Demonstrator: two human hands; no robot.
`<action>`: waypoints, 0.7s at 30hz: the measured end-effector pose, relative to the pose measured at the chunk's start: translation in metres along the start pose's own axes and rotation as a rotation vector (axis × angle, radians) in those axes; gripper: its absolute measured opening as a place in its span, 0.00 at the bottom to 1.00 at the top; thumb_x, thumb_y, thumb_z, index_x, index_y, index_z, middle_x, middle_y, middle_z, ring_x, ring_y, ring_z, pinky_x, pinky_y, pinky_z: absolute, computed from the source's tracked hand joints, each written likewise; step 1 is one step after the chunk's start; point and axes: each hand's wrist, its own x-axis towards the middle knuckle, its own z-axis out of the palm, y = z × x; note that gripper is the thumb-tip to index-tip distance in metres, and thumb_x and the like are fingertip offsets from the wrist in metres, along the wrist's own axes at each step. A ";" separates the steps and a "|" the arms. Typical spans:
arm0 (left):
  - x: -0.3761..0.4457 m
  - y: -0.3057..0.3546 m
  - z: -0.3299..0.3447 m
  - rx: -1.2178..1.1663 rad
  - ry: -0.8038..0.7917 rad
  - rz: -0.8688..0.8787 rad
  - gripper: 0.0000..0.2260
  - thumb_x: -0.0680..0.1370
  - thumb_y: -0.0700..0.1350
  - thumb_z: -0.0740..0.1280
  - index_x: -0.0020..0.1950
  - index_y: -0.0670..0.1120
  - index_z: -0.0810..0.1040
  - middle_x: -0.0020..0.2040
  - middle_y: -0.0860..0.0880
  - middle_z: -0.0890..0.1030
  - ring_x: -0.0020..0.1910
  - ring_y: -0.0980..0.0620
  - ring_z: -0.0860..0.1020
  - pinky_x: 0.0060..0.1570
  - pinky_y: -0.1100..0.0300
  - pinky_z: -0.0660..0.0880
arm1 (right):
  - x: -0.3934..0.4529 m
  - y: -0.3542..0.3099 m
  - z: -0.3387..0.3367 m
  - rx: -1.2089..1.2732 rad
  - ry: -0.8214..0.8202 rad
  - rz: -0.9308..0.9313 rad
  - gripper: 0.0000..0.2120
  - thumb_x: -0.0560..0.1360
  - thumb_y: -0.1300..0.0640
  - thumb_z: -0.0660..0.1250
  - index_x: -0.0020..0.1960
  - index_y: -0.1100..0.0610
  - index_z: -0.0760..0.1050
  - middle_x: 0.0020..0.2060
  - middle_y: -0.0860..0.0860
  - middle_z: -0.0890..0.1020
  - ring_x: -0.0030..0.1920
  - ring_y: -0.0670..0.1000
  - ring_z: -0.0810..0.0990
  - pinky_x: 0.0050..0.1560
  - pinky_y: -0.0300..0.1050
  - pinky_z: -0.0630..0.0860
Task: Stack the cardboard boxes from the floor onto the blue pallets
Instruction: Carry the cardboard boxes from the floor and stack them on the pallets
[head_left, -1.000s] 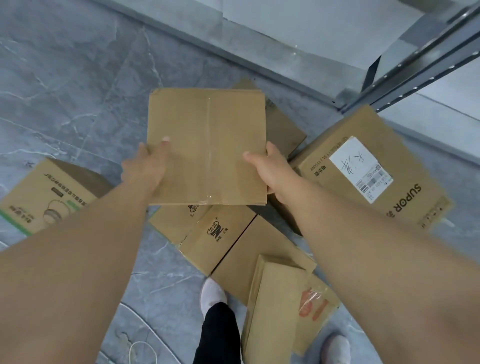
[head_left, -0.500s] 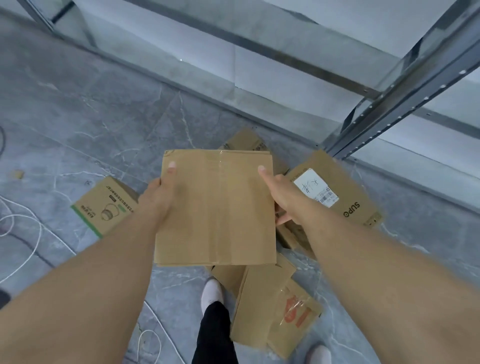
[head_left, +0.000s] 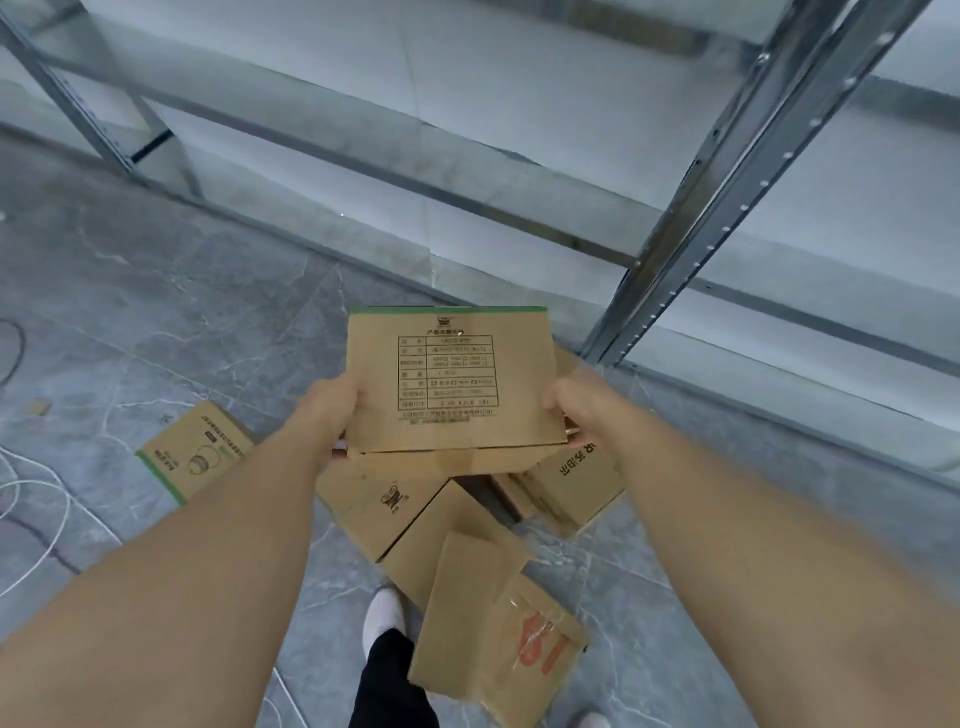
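Head view: boxes (head_left: 447, 525) and shelf post (head_left: 727, 202) ring held box (head_left: 452, 379).

Count: six cardboard boxes, two hands, two shoes.

One cardboard box (head_left: 451, 382) with a printed table is held up, the left hand (head_left: 328, 410) gripping one side and the right hand (head_left: 577, 404) the other. Five more lie on the grey floor (head_left: 156, 322): a green-edged box (head_left: 195, 453) off to the left, a logo box (head_left: 384, 501) under the held one, a plain box (head_left: 441, 540) touching it, a box with red print (head_left: 498, 634) nearest the feet, and a lettered box (head_left: 571, 483) to the right. Two white shoes (head_left: 383, 613) show at the bottom edge. One metal shelving frame (head_left: 727, 197) stands behind, with two uprights in view. Loose white cables (head_left: 31, 499) lie at the left; their number cannot be told.
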 end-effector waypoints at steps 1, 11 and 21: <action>-0.008 0.002 0.005 -0.016 -0.031 -0.010 0.19 0.75 0.58 0.59 0.58 0.46 0.73 0.51 0.45 0.79 0.46 0.44 0.77 0.45 0.46 0.77 | -0.005 0.005 -0.004 0.022 -0.003 0.004 0.14 0.74 0.56 0.61 0.59 0.57 0.70 0.51 0.56 0.78 0.49 0.58 0.78 0.52 0.60 0.77; -0.033 -0.001 0.048 -0.004 -0.174 -0.213 0.46 0.61 0.80 0.50 0.62 0.46 0.69 0.55 0.40 0.75 0.56 0.36 0.72 0.55 0.34 0.69 | -0.021 0.043 -0.030 0.185 0.110 0.063 0.38 0.71 0.26 0.47 0.67 0.51 0.68 0.62 0.57 0.75 0.59 0.61 0.74 0.58 0.60 0.71; -0.065 0.008 0.126 0.203 -0.358 -0.036 0.18 0.73 0.58 0.61 0.48 0.43 0.72 0.40 0.42 0.76 0.39 0.40 0.76 0.59 0.33 0.66 | -0.053 0.134 -0.072 0.468 0.274 0.108 0.25 0.73 0.40 0.58 0.63 0.55 0.73 0.58 0.56 0.79 0.54 0.56 0.78 0.58 0.54 0.75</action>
